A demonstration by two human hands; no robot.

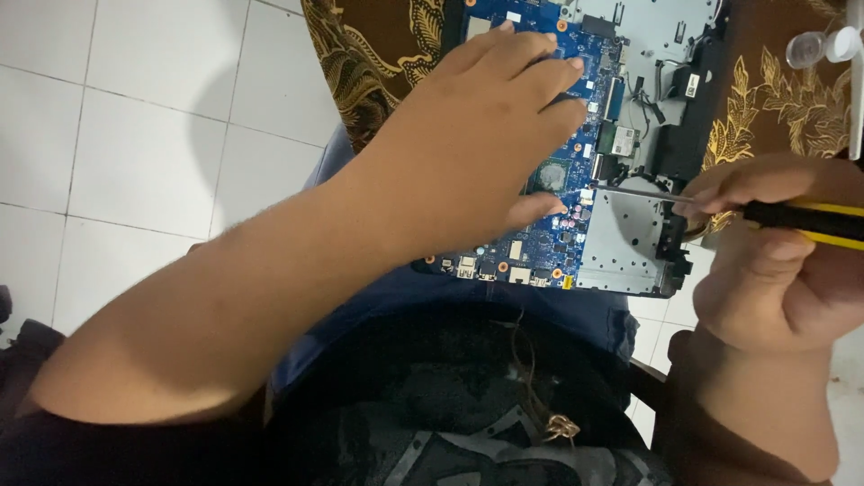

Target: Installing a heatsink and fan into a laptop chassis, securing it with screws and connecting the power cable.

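Note:
My left hand point(490, 135) lies flat on a blue laptop circuit board point(549, 243), fingers spread over its top and thumb near the middle, pressing it down. My right hand point(778, 243) grips a screwdriver with a yellow and black handle point(810, 220). Its thin metal shaft point(639, 191) points left, with the tip at the right edge of the board, beside my left thumb. The board sits in an opened grey laptop chassis point(621, 238) that rests across my lap and a table edge.
A brown and gold patterned cloth point(378, 45) covers the table under the chassis. Small clear and white plastic containers point(823, 45) stand at the top right. White floor tiles point(135, 135) fill the left side. My jeans and dark shirt are below.

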